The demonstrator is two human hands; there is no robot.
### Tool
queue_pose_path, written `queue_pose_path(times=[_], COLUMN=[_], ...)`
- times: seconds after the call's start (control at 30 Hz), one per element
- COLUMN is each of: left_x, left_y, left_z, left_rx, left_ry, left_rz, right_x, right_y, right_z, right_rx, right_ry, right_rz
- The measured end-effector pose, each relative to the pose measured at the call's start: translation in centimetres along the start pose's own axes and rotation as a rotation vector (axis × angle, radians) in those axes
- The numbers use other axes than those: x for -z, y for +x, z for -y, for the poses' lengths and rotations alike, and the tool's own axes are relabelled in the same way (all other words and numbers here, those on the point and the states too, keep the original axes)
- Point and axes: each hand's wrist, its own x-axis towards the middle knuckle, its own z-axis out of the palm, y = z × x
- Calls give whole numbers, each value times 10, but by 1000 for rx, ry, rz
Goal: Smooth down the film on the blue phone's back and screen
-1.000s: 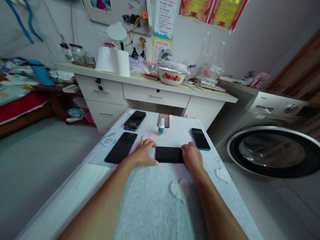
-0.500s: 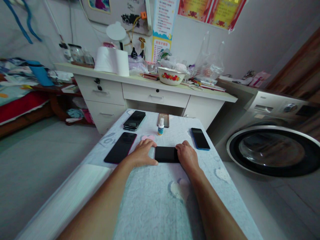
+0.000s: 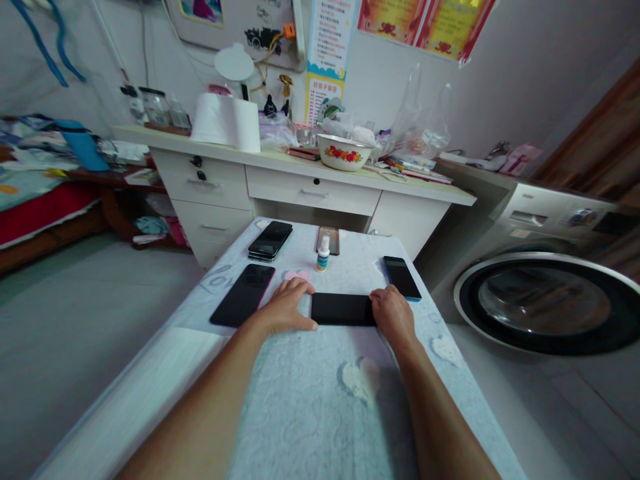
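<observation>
A dark smartphone (image 3: 343,311) lies crosswise on the cloth-covered table, its black screen facing up. My left hand (image 3: 290,308) holds its left end, thumb at the near corner and fingers at the far corner. On the right end rests my right hand (image 3: 393,315), fingers curled and pressed together; whatever may be under them is hidden. Just left of my left hand lies a larger dark phone (image 3: 243,295) with a pinkish edge. A blue-edged phone (image 3: 401,277) lies right beyond my right hand. Behind the middle phone stands a small white spray bottle (image 3: 323,255).
Stacked phones (image 3: 271,240) sit at the table's far left. A brown-rimmed phone case (image 3: 334,241) lies behind the bottle. Beyond stands a white desk (image 3: 310,183) bearing a flowered bowl (image 3: 344,153). A washing machine (image 3: 545,220) stands at right.
My right hand has slid right along the phone to its right end, uncovering more of the black screen. My left hand stays at the left end.
</observation>
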Motion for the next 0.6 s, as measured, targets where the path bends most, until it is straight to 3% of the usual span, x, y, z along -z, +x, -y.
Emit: queue_pose_path(times=[0.3,0.6], left_x=[2,0], left_y=[-1,0], left_z=[-3,1], left_rx=[5,-6], left_ry=[-2,9], left_rz=[3,-1], right_x=[1,-4], right_y=[-3,-7], right_z=[2,14], right_rx=[13,119], right_ry=[5,63], right_rz=[-14,-8])
